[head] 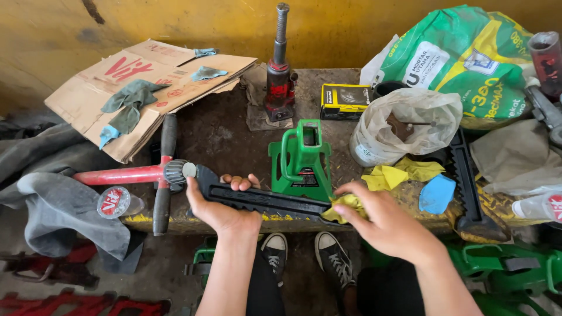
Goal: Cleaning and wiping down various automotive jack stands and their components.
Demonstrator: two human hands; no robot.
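View from a head camera looking down at a person seated before a low, grimy surface (pixel 222 137) along a yellow wall.

The left hand (pixel 218 205) is closed around a long black toothed bar (pixel 263 200), a notched metal post of the kind that slots into a jack stand. The fingers (pixel 239 182) curl over its upper edge near the wider head end, thumb underneath. The bar lies roughly level along the front edge of the surface, head to the left, reaching right toward the other hand.

The right hand (pixel 383 219) is closed on a crumpled yellow rag (pixel 346 206), pressing it against the bar's right end.

The bar looks like solid cast metal: probably heavy for its size, fully stiff, and likely oily, so it could slip. The teeth give edges to hold against; a grip near the middle would balance it best. The rag is soft and light.

Just behind the bar stands a green jack stand base (pixel 301 161). Further back is a red bottle jack (pixel 280 82), upright. To the left lie flattened cardboard (pixel 175 73) with cloths on it and a red handled tool (pixel 126 174). To the right are a clear plastic bag (pixel 404 126), a green sack (pixel 468 55), more yellow cloth and a blue cloth (pixel 436 194). A second black toothed bar (pixel 468 181) lies at the right. The person's dark sneakers (pixel 304 254) show below.
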